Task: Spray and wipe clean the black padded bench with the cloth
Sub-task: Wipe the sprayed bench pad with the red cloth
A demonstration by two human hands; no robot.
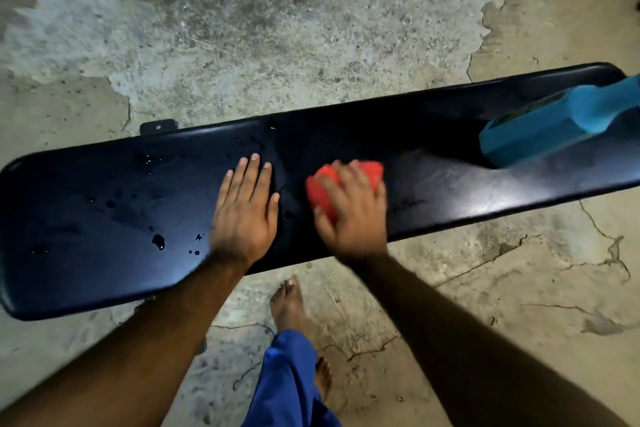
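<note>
The long black padded bench (104, 218) runs across the view from lower left to upper right, with water droplets scattered over its left half. My left hand (244, 210) lies flat on the pad near the middle, fingers straight. Just to its right, my right hand (349, 215) grips a red cloth (370, 173) and presses it onto the pad. The cloth shows above and beside my fingers. A blue spray bottle (540, 132) lies on its side on the bench's right end.
Cracked, patchy concrete floor (277, 28) surrounds the bench. My bare feet (289, 302) and a blue trouser leg (291, 381) stand close to the bench's near edge. A small black bracket (158, 127) pokes out behind the far edge.
</note>
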